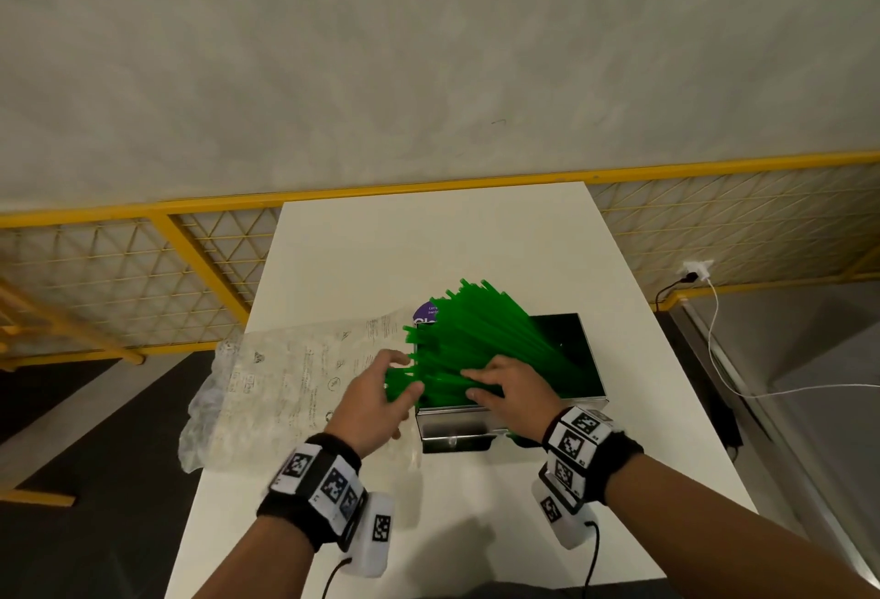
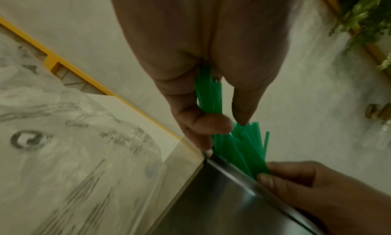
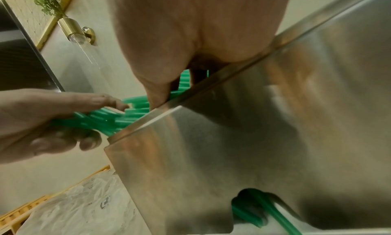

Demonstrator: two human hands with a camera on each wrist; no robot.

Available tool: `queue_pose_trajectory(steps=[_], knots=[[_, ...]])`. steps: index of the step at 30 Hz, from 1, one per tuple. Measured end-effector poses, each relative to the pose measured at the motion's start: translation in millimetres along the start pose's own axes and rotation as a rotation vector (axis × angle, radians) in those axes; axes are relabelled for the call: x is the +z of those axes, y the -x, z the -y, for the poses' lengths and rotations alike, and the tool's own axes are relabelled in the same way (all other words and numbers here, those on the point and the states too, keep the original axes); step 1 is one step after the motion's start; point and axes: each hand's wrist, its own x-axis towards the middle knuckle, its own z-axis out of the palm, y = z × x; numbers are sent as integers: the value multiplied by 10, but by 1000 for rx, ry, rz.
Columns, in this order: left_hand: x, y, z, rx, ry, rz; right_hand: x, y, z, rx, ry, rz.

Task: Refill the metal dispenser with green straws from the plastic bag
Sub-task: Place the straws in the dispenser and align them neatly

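Note:
A fanned bundle of green straws [image 1: 476, 336] lies slanted across the open top of the metal dispenser [image 1: 452, 427] on the white table [image 1: 428, 236]. My left hand [image 1: 381, 389] grips the straws' left ends, which overhang the box's left side; the left wrist view shows thumb and fingers pinching the straws [image 2: 239, 146]. My right hand [image 1: 500, 384] lies on top of the bundle with fingers spread, near the front rim. The clear printed plastic bag [image 1: 295, 384] lies flat to the left. A few straws [image 3: 249, 210] show in the dispenser's [image 3: 232, 138] front outlet.
A purple label [image 1: 424, 312] peeks out behind the straws. A yellow mesh fence [image 1: 143, 265] runs behind the table. At the right a white cable [image 1: 714, 360] hangs from a socket. The bag overhangs the table's left edge.

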Motion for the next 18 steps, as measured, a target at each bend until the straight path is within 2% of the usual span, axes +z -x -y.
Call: queue_pose_trajectory(steps=[3, 6, 18], knots=[[85, 16, 20, -32, 70, -78, 5, 7, 1, -2, 1, 0], [-52, 13, 11, -36, 90, -120, 7, 14, -16, 1, -3, -6], [-1317, 328, -223, -18, -7, -162, 2, 1, -12, 13, 8, 4]])
